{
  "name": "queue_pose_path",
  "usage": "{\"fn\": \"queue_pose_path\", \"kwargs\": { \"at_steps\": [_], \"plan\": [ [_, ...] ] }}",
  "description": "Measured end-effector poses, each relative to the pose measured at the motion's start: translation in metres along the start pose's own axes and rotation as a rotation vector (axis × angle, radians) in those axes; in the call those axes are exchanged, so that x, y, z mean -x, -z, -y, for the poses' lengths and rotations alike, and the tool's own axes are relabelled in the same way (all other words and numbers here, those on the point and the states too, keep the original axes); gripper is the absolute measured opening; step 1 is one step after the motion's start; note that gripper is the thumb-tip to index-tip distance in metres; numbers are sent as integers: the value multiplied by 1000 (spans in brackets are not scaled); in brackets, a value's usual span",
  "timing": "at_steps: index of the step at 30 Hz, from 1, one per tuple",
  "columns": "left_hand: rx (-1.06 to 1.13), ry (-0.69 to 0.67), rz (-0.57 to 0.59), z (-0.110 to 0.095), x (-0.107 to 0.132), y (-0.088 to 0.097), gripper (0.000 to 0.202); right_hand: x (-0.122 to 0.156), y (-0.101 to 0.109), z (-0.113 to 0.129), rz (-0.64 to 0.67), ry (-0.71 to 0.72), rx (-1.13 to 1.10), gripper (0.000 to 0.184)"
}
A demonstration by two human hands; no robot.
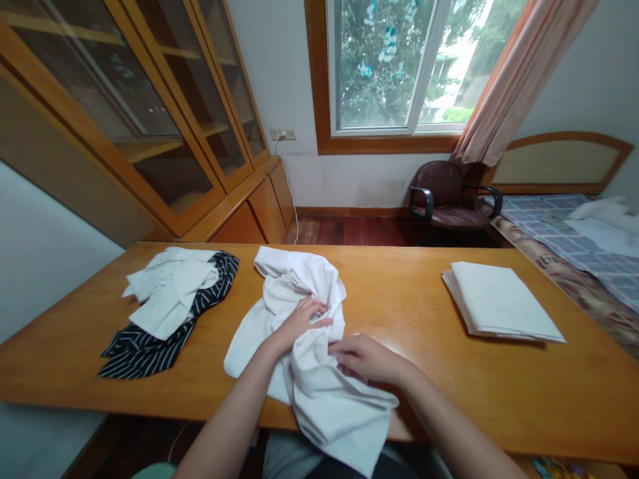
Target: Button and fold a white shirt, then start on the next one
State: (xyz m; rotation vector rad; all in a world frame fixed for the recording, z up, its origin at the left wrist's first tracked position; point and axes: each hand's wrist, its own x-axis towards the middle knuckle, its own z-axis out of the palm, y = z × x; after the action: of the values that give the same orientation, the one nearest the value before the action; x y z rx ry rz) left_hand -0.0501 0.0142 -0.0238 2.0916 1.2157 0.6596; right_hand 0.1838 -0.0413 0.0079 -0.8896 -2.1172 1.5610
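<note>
A rumpled white cloth (344, 406) lies in loose folds on the wooden table in front of me, its near end hanging over the front edge towards my lap. My left hand (304, 318) is on the middle of it, fingers bent and closed around a fold. At the cloth's right side, my right hand (364, 357) pinches its edge, with the fingertips partly hidden in the fabric. Whether the cloth is a garment or a sheet, I cannot tell.
On the left of the table (399, 293) lie white cloths (172, 283) over a black-and-white striped cloth (144, 352). A folded white stack (504, 299) sits at the right. Beyond are a chair (442, 193), a bed (574, 233) and a glass-fronted cabinet (219, 186).
</note>
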Motion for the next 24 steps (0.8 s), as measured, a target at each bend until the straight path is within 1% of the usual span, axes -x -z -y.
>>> {"fn": "queue_pose_path", "kwargs": {
  "at_steps": [1, 2, 4, 6, 7, 8, 9, 11, 14, 16, 19, 21, 24],
  "plan": [
    [28, -19, 4, 0, -1, -4, 26, 1, 8, -7, -45, -78, -36, 34],
    [65, -28, 8, -1, -1, -8, 26, 2, 16, -15, -105, -125, -45, 32],
    [150, -23, 23, -1, -3, -14, 28, 5, 35, -32, -342, -158, 19, 29],
    [230, -13, 43, -1, -6, -17, 32, 10, 53, -48, -553, -133, 177, 27],
    [265, -14, 59, 0, -8, -18, 34, 14, 60, -55, -615, -91, 277, 28],
    [299, -19, 84, 1, -10, -18, 37, 18, 66, -62, -643, -47, 362, 31],
    [331, -26, 113, 1, -13, -18, 40, 21, 71, -67, -645, -6, 440, 34],
    [392, -28, 171, 2, -18, -18, 46, 28, 76, -75, -641, 31, 575, 38],
    [473, 31, 218, 1, -25, -20, 53, 35, 75, -80, -665, -3, 715, 37],
    [498, 90, 234, 0, -29, -21, 55, 37, 75, -80, -719, -26, 752, 38],
    [485, 128, 277, -3, -34, -21, 59, 37, 78, -77, -772, -26, 725, 50],
    [485, 122, 324, -6, -36, -21, 62, 37, 82, -74, -726, -4, 679, 54],
    [514, 114, 374, -8, -40, -20, 63, 34, 84, -67, -603, 62, 618, 49]
  ]
}}
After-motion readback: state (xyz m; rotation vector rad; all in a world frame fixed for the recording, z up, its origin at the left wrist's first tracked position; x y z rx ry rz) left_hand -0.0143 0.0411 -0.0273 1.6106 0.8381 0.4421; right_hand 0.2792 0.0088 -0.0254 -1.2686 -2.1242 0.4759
